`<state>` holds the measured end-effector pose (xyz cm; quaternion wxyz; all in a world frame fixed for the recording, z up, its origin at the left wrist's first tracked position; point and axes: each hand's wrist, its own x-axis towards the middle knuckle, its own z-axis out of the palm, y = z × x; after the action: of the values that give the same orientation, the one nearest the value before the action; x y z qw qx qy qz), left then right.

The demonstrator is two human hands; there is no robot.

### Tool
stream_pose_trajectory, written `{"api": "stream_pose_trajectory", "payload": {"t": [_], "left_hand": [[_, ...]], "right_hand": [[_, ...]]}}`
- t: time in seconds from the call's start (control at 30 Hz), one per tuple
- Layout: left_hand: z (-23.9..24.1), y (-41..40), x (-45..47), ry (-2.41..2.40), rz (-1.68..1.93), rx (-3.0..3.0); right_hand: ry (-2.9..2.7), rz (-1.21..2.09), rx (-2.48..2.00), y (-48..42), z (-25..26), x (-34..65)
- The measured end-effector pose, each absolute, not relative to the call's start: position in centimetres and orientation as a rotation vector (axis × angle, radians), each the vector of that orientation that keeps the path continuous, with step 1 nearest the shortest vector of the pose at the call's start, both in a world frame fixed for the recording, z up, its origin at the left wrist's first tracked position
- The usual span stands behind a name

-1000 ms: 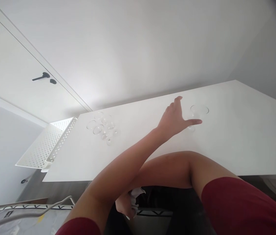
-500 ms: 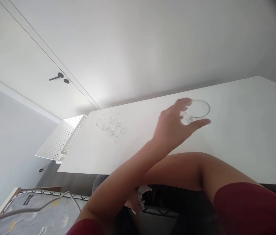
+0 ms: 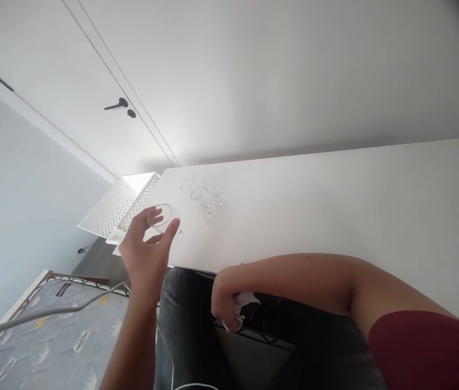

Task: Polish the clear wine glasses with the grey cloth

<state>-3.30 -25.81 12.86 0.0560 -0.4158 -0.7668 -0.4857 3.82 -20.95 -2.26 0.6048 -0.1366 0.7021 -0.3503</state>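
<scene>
My left hand [image 3: 144, 244] is wrapped round a clear glass [image 3: 165, 218] near the table's left end, its round rim facing up toward me. A stem or foot seems to show faintly below, by the thumb. Close to its right, several clear glasses [image 3: 200, 194] stand in a cluster on the white table [image 3: 314, 211]. My right hand [image 3: 224, 303] is low in front of the table edge, above my lap, closed on a crumpled white cloth [image 3: 247, 299]. Part of that cloth is hidden by the fingers.
A white perforated rack [image 3: 111, 208] adjoins the table's left end. Behind the table rises a white wall [image 3: 294, 81], with a door handle [image 3: 117, 104] at the left. A grey patterned mattress [image 3: 62, 330] and a grey cable [image 3: 50, 313] are at lower left.
My left hand has carried the glass from the right of the cluster across to its left. My right hand stays low with the cloth and shows more now. The view has shifted somewhat.
</scene>
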Motion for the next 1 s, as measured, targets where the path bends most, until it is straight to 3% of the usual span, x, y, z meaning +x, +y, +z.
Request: {"api": "stream_pose_trajectory", "payload": {"t": [0.27, 0.67, 1.0], "left_hand": [[7.6, -21.3, -9.0, -2.287, -1.337, -1.285], [7.0, -20.2, -9.4, -2.391, -1.496, -1.417], [7.0, -19.4, -9.4, -2.392, -1.465, -1.455]], "right_hand": [[1.621, -0.724, -0.356, -20.4, -3.4, 3.8], [1.683, -0.609, -0.462, -21.0, -3.8, 3.6], [1.799, -0.751, -0.434, -20.9, -3.7, 3.9]]}}
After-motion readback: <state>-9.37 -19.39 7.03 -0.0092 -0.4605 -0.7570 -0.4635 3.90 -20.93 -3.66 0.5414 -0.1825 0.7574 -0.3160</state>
